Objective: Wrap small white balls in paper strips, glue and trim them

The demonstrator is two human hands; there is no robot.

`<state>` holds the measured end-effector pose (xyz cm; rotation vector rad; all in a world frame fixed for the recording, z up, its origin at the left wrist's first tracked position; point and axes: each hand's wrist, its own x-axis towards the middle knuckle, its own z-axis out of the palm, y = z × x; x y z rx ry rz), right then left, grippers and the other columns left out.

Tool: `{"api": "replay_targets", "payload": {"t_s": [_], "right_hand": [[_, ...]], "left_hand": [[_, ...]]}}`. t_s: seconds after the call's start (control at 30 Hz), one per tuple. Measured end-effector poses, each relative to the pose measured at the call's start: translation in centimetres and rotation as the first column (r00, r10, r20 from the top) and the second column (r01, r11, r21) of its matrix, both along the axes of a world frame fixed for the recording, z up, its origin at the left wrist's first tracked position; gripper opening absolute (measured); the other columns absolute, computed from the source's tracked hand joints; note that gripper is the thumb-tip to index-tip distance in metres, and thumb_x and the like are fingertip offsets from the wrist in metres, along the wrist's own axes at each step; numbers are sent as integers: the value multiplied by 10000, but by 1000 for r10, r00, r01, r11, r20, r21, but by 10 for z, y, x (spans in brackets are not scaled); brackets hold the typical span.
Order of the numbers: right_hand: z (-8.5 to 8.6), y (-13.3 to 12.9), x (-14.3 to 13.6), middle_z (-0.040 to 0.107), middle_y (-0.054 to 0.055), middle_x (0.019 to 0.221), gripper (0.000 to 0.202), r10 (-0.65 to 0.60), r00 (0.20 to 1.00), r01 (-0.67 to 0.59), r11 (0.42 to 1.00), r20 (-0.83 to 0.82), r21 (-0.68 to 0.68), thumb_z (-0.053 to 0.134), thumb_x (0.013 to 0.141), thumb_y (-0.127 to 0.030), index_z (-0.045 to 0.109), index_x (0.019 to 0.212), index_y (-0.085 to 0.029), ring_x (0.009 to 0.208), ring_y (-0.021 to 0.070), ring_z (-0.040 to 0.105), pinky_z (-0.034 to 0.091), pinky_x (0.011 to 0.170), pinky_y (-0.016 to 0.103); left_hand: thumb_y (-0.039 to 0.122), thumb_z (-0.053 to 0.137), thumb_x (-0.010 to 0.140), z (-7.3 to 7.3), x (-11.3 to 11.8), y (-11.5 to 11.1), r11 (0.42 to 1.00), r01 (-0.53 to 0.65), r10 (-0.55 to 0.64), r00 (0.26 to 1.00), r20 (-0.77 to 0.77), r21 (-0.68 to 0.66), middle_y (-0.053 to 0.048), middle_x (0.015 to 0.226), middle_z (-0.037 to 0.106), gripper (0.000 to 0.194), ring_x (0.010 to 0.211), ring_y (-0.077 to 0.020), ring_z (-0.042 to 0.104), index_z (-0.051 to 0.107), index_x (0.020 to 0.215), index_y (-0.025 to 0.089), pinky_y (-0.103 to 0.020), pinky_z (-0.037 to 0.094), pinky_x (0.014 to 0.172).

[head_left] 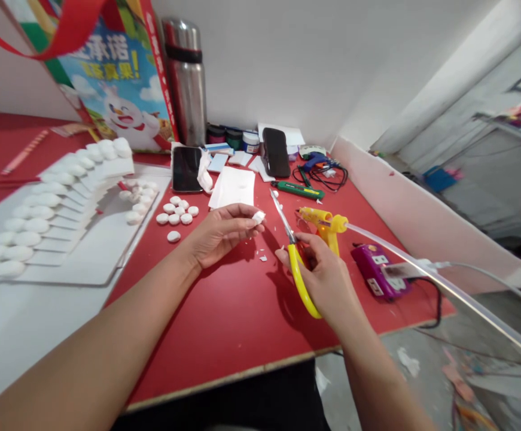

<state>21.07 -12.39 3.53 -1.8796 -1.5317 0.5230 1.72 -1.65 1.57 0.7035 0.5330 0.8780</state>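
Observation:
My left hand pinches a small white piece between thumb and fingertips, above the red tabletop. What the piece is made of cannot be told. My right hand is wrapped round the yellow handles of a pair of scissors, whose blades point up and away, apart from the white piece. Tiny white scraps lie on the table between both hands. Left of my left hand sits a group of white oval pieces, with a single one nearer me.
A yellow glue gun with a long clear stick stands right of the scissors, near a purple power strip. A white stepped model fills the left. Phones, a green cutter, paper and a steel flask stand behind.

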Motion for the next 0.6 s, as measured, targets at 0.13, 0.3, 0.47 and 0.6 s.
{"api": "replay_targets", "payload": {"t_s": [0.13,0.3,0.47,0.6], "right_hand": [[4,4,-3,733,80,875,434,-4,986,2,1000,169,9,669,874,-478,646,1184,-176,710,228,663,473,642,324],[4,10,-15,728,159,956,351,34,887,4,997,461,-82,600,922,-311,600,1221,-127,861,295,697,478,703,350],[16,16,-34,701,196,908,221,135,718,31,974,683,-226,551,962,-304,623,1070,-125,751,296,711,421,585,326],[32,19,-40,699,185,848,258,276,644,-61,948,713,-311,563,974,-367,667,983,-130,732,301,712,401,562,331]], "left_hand": [[124,817,696,0,-3,1,999,6,-5,999,31,-36,-67,844,748,200,722,-117,702,737,879,103,-203,552,701],[163,796,711,0,-7,3,996,0,11,993,115,-92,-81,817,716,167,660,-94,640,733,833,67,-177,535,623],[110,765,719,1,-8,3,989,-18,44,984,175,-149,-95,850,711,146,698,-95,638,731,853,63,-155,529,613],[103,781,719,2,-7,2,997,4,8,989,149,-79,-93,881,726,185,713,-96,662,743,897,71,-161,551,664]]}}
